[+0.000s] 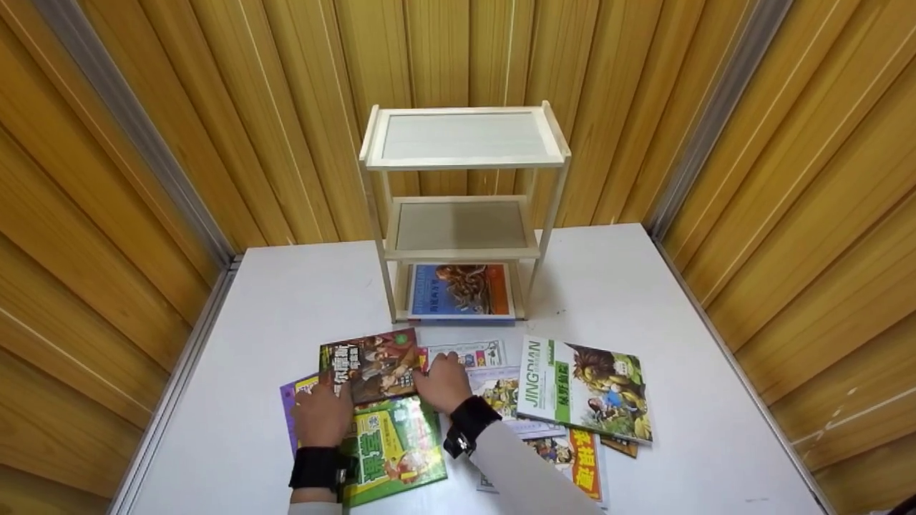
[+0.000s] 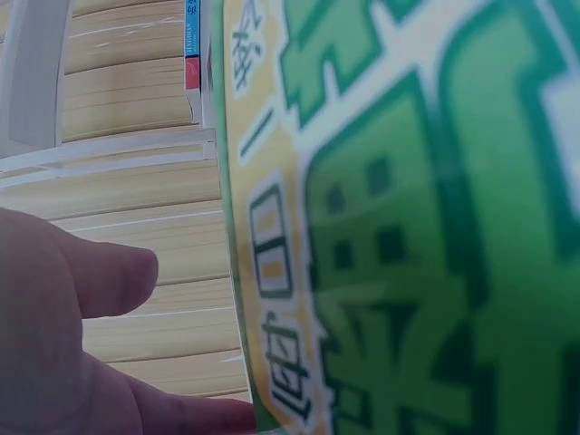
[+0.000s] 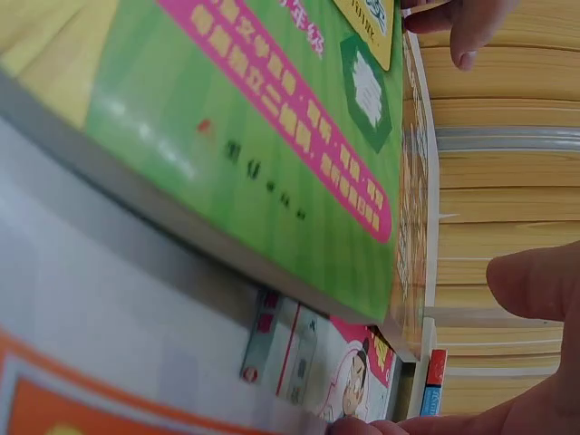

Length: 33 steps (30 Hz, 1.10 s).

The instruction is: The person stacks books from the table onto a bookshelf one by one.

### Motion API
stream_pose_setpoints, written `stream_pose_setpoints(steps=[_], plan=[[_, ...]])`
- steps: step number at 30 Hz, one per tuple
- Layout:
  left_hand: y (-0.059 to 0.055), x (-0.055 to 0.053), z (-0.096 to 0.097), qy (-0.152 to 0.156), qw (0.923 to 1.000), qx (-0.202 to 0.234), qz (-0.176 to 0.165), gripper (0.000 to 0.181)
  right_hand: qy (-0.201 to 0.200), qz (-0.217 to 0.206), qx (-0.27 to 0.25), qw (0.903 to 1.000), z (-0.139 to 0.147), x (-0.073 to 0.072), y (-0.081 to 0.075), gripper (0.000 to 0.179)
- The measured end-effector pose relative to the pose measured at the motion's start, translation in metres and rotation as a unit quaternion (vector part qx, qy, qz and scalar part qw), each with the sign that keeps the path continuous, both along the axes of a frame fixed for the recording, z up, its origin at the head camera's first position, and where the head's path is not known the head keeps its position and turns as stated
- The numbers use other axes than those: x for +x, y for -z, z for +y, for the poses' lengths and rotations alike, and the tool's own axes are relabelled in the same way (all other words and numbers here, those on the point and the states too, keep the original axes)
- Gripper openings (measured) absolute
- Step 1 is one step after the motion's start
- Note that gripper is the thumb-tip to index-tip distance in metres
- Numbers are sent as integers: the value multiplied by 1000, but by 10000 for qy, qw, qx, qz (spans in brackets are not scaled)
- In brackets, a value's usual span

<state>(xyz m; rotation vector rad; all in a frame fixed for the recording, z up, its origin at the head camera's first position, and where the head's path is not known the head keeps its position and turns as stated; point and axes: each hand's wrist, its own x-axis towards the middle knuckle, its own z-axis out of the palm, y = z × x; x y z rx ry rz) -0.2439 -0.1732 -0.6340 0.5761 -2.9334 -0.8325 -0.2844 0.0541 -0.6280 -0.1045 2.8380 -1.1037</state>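
A dark brown picture-cover book (image 1: 379,365) lies between the two hands, overlapping a green book (image 1: 404,458) and a purple-edged book (image 1: 288,408). My left hand (image 1: 323,415) is at its left edge, over the purple-edged book. In the left wrist view the left thumb (image 2: 118,281) stands apart from the finger below, which reaches the green book's edge. At the brown book's right edge is my right hand (image 1: 444,384), over thin comic-cover books (image 1: 497,390). The right wrist view shows its thumb (image 3: 530,281) spread from the fingers, with no book between.
Ahead stands a three-tier pale shelf (image 1: 465,254), with a blue-and-orange book (image 1: 458,290) on its bottom tier. To the right a white-and-green book (image 1: 587,386) overlaps others, including a red-and-yellow one (image 1: 583,465). Yellow panelled walls (image 1: 801,250) surround the white table (image 1: 222,357).
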Motion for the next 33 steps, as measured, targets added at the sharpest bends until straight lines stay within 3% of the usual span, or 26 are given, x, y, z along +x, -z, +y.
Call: stream_pose_setpoints(steps=[3, 13, 17, 26, 33], plan=[[1, -1, 0, 28, 9999, -107, 76, 64, -135, -13, 0, 9999, -2, 0, 1, 38], [2, -6, -3, 233, 9993, -279, -25, 58, -465, -259, -243, 9983, -13, -3, 1, 53], [3, -8, -3, 242, 9994, -262, -43, 55, -556, -152, -186, 9982, -17, -4, 1, 53], [2, -11, -2, 314, 9990, -310, -73, 51, -479, -73, -39, 9988, -19, -3, -5, 53], [0, -10, -6, 393, 9983, -414, 102, 50, -449, -316, -388, 9977, -18, -4, -2, 52]])
